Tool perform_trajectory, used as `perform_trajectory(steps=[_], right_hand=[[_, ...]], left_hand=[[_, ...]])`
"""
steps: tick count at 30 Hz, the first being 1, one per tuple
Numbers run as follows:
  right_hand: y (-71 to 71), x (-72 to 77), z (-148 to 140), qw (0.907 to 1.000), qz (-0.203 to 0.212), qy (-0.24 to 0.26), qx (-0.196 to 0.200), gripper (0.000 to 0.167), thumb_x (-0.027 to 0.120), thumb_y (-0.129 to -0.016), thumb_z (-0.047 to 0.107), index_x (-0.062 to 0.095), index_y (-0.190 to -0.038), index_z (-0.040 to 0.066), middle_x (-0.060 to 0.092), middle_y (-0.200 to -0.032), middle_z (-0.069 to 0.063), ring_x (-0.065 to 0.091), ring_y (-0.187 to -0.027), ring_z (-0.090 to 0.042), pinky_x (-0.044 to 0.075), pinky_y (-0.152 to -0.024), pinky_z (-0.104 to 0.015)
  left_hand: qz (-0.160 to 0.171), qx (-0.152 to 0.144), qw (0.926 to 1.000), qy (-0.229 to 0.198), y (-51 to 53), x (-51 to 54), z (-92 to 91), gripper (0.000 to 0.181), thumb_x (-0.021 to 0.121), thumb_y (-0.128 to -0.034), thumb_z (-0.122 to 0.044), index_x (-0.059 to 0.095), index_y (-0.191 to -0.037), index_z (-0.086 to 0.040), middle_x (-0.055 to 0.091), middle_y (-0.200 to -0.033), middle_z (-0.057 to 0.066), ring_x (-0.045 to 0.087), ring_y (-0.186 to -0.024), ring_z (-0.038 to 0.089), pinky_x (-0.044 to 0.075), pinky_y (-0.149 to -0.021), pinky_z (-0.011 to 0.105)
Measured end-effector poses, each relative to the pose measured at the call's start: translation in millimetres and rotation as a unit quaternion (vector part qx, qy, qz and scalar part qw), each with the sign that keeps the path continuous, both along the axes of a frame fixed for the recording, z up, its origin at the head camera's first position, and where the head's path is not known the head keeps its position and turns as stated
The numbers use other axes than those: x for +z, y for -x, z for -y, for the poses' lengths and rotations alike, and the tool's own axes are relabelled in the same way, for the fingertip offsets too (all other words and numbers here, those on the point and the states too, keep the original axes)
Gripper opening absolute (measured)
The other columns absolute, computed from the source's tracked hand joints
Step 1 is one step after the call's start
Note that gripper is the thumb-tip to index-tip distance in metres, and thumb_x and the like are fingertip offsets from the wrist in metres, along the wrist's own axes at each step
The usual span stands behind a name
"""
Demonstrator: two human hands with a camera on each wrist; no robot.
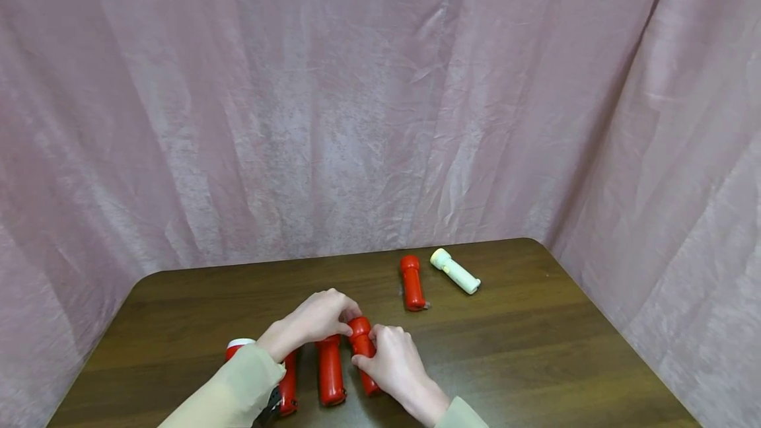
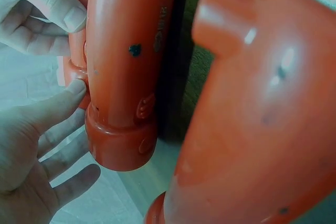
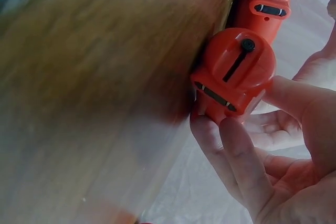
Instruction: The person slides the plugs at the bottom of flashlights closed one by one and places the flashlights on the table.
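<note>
A red flashlight [image 1: 359,345] lies on the table between both hands. My left hand [image 1: 326,315] holds it around the head end, thumb on the near side, as the left wrist view also shows. With thumb and fingers my right hand [image 1: 397,360] grips the body from the right. In the right wrist view the tail cap [image 3: 236,72] of this flashlight faces the camera, with the right hand's fingers [image 3: 240,150] against it. Just left of it lies a second red flashlight [image 1: 331,375], and a third red flashlight [image 1: 288,385] is partly hidden by the left arm.
At the far left a red thing with a white rim [image 1: 240,343] shows behind the left sleeve. Farther back on the wooden table [image 1: 535,349] lie another red flashlight [image 1: 412,284] and a white flashlight [image 1: 456,271]. A pink curtain [image 1: 357,117] hangs behind the table.
</note>
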State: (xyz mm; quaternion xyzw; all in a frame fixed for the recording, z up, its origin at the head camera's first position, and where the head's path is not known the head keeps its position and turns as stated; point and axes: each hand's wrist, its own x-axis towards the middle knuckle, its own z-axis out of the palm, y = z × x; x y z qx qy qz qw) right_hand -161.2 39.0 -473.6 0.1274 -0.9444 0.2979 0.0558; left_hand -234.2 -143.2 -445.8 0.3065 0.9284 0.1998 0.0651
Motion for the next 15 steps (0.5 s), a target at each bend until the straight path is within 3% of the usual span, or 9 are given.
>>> perform_trajectory(steps=[15], right_hand=[[0.2,0.5,-0.3,1.0000,0.005,0.001,0.001,0.031,0.094,-0.076,0.025,0.072,-0.089,0.005,0.067,-0.071,-0.001,0.049,-0.057,-0.007,0.038,-0.048,-0.020]], left_hand=[[0.006,-0.002,1.0000,-0.003,-3.2,-1.0,0.4,0.021,0.085,-0.0857,-0.010,0.082,-0.106,-0.013,0.080,-0.092,-0.001,0.068,-0.077,0.009,0.060,-0.074,0.028]])
